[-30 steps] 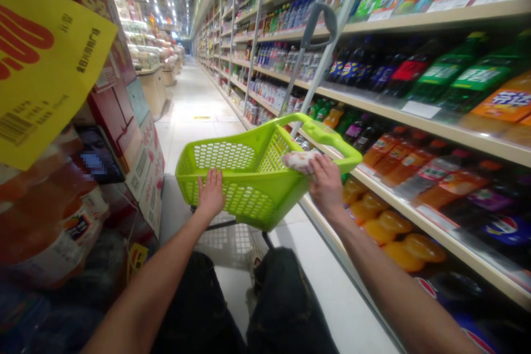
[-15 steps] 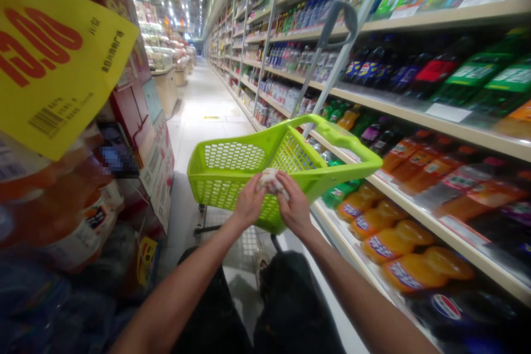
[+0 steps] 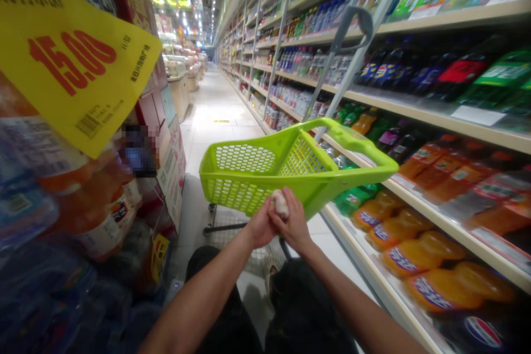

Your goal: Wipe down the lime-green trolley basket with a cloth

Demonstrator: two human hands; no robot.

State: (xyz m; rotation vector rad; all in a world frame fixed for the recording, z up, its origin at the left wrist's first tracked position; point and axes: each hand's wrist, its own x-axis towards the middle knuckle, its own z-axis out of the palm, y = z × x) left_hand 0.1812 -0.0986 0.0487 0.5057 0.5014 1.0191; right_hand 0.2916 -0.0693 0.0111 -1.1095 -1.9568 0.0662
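A small crumpled whitish wad, cloth or paper, is bunched between my hands in front of the green shopping cart basket. My right hand is closed around its right side, fingers curled over it. On the other side, my left hand presses against it with bent fingers, partly hidden behind the right one. Both hands touch each other just below the basket's near wall. The cart's handle points right, and neither hand is on it.
Shelves of soda bottles line the right side, with a metal ladder leaning there. To the left are stacked drink bottles, boxes and a yellow price sign. The tiled aisle runs ahead.
The wad was stretched wider between both hands; now it is bunched smaller. My hands have come together and lower. The whole view has shifted slightly, so surroundings appear farther right.
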